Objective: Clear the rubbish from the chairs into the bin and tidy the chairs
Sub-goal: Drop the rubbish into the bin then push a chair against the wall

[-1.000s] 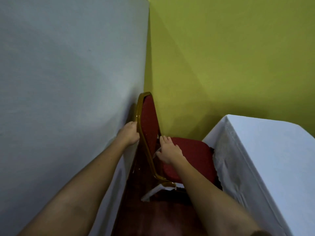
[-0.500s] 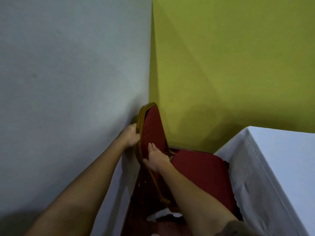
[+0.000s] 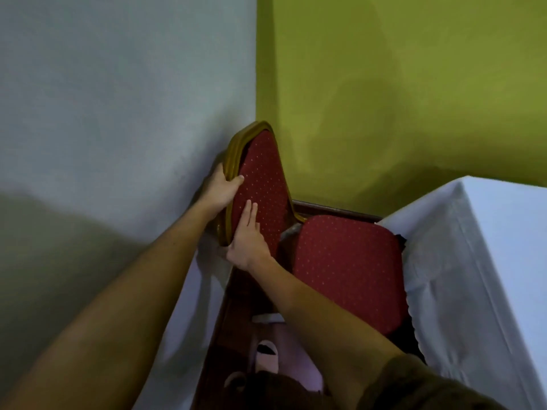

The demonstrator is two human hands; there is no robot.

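A red padded chair with a gold frame stands in the corner, its backrest against the grey wall and its seat to the right. My left hand is wrapped around the gold frame at the backrest's left edge, thumb on the red padding. My right hand holds the lower part of the same frame edge, fingers laid flat on the padding. A small white scrap lies on the floor under my right forearm. No bin is in view.
A white-clothed table stands close on the right, touching the seat. The grey wall is on the left, a green wall behind. Below lie a strip of dark wood floor and my slippered foot.
My right hand left the seat and moved up onto the backrest's lower frame edge. My left hand's thumb now lies over the padding. The view has drawn closer to the chair.
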